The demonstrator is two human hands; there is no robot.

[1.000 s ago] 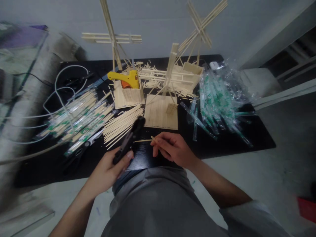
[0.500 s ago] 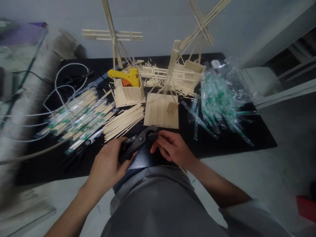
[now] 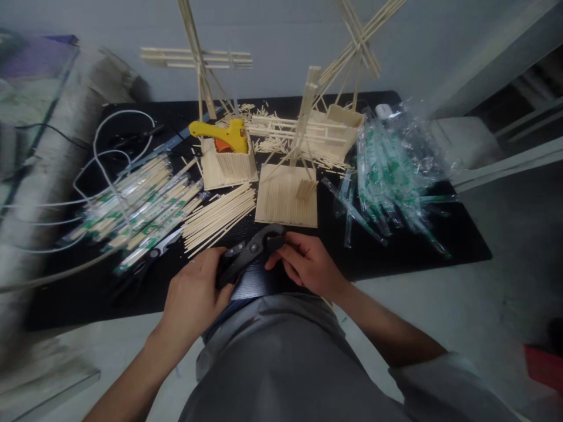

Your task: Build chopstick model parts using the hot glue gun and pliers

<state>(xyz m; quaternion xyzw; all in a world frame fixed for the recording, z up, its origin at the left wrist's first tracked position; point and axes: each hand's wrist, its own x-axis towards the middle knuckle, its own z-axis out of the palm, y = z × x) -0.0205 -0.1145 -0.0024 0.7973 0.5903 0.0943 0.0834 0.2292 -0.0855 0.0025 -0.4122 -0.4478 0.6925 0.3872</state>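
My left hand (image 3: 193, 296) is closed round the handles of black cutting pliers (image 3: 250, 249), whose jaws point right toward my right hand (image 3: 305, 264). My right hand's fingers are pinched together right at the jaws; what they hold is hidden, though a thin stick end shows below the wrist. Both hands hover over the near edge of a black table (image 3: 461, 246). Just beyond them lies a flat square panel of glued sticks (image 3: 285, 196) with a stick mast rising from it.
A loose pile of bare sticks (image 3: 220, 217) and wrapped chopsticks (image 3: 141, 211) lie left. A yellow glue gun (image 3: 224, 135) rests in a stick box. Stick windmill frames (image 3: 197, 58) stand behind. Empty green-printed wrappers (image 3: 391, 176) heap right. White cables (image 3: 105, 158) and scissors (image 3: 145, 266) sit left.
The pliers swung from pointing away to lying sideways, jaws at my right hand's fingers. The stick seen in my right hand a second ago is now hidden at the jaws.
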